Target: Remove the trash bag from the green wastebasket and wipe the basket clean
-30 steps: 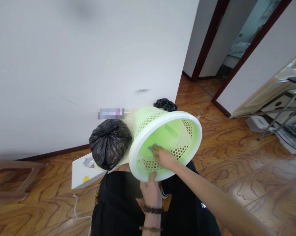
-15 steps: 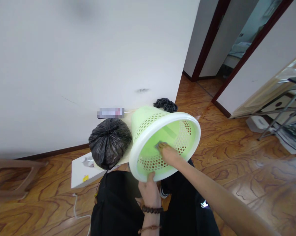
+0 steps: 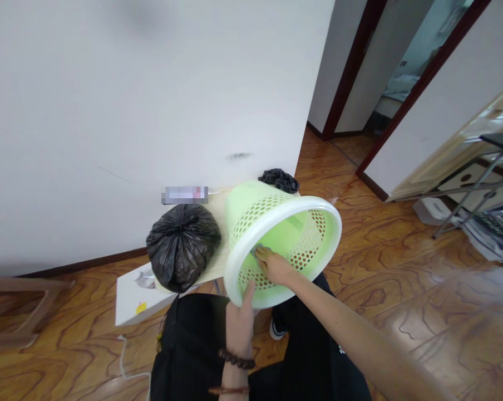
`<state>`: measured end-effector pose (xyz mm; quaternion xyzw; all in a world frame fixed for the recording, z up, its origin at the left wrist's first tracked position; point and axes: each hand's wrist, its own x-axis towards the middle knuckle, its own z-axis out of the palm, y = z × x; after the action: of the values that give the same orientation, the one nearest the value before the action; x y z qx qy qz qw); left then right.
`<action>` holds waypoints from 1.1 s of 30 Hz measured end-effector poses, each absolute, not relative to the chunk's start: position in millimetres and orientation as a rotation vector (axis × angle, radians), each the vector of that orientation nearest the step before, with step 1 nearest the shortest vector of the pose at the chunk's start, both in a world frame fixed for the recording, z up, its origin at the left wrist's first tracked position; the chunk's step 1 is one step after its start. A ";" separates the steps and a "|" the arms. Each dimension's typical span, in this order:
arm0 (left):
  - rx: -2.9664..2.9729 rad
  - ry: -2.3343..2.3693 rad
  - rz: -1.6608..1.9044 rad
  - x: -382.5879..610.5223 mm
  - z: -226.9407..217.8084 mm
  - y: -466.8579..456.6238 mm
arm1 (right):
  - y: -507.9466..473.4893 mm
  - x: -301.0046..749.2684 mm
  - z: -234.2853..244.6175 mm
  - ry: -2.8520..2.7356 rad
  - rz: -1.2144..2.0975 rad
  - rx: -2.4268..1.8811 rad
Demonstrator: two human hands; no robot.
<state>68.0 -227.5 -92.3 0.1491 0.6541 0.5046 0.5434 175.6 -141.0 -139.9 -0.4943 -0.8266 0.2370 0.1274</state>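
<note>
A light green perforated plastic basket (image 3: 251, 214) with a white rim is tilted so its mouth faces me, above my lap. My left hand (image 3: 240, 323), with bead bracelets at the wrist, grips the basket's lower rim, thumb over the edge. My right hand (image 3: 272, 264) reaches inside the basket and presses a small grey-blue cloth (image 3: 257, 249) against the inner left wall, fingers closed on it.
A tied black rubbish bag (image 3: 182, 245) sits on a low light wooden table (image 3: 218, 203) by the white wall. A crumpled black bag (image 3: 280, 179) lies behind the basket. A white box (image 3: 134, 298) rests on the wooden floor. A metal rack (image 3: 485, 189) stands at right.
My right hand with the cloth has slid back left and toward the rim inside the basket. My left hand shifted slightly left along the rim, and the basket turned a little.
</note>
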 end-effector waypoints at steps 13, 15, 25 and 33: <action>0.283 1.326 1.021 64.9 -85.8 -233.6 | -132.8 174.2 -134.0 -2.451 0.558 -1.508; 0.298 1.331 0.991 61.8 -89.3 -234.6 | -136.5 174.8 -133.0 -2.445 0.589 -1.418; 0.333 1.344 1.021 78.2 -91.2 -242.8 | -135.6 163.1 -123.3 -2.309 0.703 -1.619; 0.383 1.367 1.025 73.7 -99.1 -242.1 | -128.6 199.5 -124.7 -2.458 0.359 -1.812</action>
<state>73.7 -242.1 -99.1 0.1680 0.5995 0.4496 0.6405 199.5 -128.6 -124.7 -0.5890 -0.7989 0.1168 0.0335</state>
